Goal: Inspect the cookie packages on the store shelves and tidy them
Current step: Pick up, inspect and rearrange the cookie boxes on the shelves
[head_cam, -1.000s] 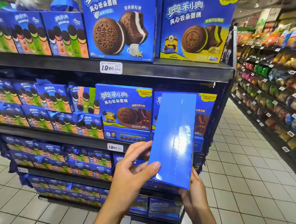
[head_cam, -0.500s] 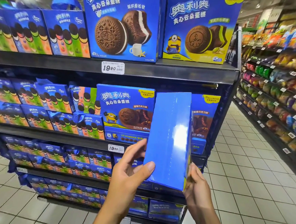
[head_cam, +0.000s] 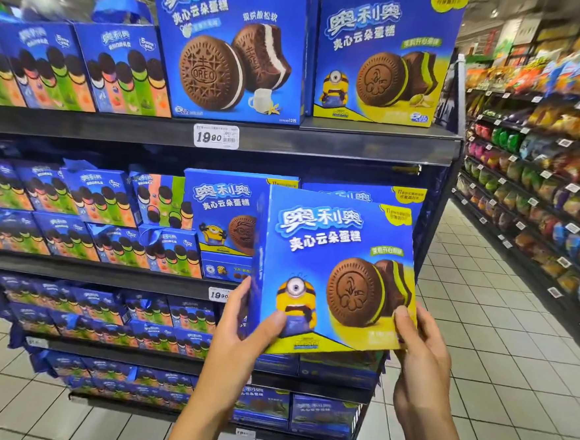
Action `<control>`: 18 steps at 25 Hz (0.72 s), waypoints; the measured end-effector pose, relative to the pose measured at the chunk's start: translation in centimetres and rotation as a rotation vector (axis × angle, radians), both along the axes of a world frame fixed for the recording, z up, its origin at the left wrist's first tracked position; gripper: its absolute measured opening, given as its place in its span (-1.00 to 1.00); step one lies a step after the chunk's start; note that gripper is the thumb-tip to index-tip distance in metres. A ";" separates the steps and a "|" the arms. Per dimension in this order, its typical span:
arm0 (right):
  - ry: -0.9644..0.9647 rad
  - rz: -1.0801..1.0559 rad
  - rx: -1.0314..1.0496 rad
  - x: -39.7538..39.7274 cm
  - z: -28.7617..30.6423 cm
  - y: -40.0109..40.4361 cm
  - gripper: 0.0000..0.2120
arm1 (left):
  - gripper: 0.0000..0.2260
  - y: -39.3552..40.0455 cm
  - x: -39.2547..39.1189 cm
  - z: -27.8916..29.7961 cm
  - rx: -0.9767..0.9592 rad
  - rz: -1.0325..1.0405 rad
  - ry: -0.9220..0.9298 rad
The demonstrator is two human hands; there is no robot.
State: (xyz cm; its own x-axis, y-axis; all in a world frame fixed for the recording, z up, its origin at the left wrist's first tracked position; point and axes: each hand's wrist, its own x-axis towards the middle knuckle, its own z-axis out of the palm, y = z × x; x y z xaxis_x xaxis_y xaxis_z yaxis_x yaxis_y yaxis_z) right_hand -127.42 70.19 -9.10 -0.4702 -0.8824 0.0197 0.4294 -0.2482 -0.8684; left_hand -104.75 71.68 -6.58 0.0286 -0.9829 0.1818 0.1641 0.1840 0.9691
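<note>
Currently a blue cookie box (head_cam: 336,267) is held up in front of the shelving unit (head_cam: 321,143), its printed front turned toward the camera and tilted slightly, so that a chocolate sandwich cookie with green filling and a yellow cartoon figure are shown. The box is gripped at its lower left corner by the left hand (head_cam: 239,329), whose thumb is laid across the front near the cartoon figure while the fingers are curled behind the narrow side. The lower right corner is gripped by the right hand (head_cam: 420,352), with the thumb pressed on the front edge and the fingers hidden behind the box. The box is held clear of the shelves, at the height of the middle shelf and overlapping the boxes stood there.

Behind it, on the middle shelf, a similar cloud-cake box (head_cam: 224,211) is stood upright. On the top shelf a large vanilla box (head_cam: 228,50) and a matching green-filling box (head_cam: 385,61) are stood side by side. A white price tag (head_cam: 216,136) marked 19.90 is fixed to the top shelf edge. Smaller multi-flavour packs (head_cam: 87,198) are stacked to the left. A snack aisle (head_cam: 538,189) is seen to the right over a tiled floor (head_cam: 478,353).
</note>
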 end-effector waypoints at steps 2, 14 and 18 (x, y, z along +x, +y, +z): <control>0.011 -0.009 -0.033 -0.1 0.7 0.3 -0.77 | -0.22 -0.6 0.2 -0.3 0.038 0.008 -0.002; -0.187 0.501 -0.088 -1.0 2.1 0.9 -0.35 | -0.38 -4.9 2.1 -3.3 0.205 -0.179 0.588; -0.017 0.477 -0.140 1.1 3.4 1.6 -0.54 | -0.51 -6.4 1.8 -4.2 0.243 -0.203 0.712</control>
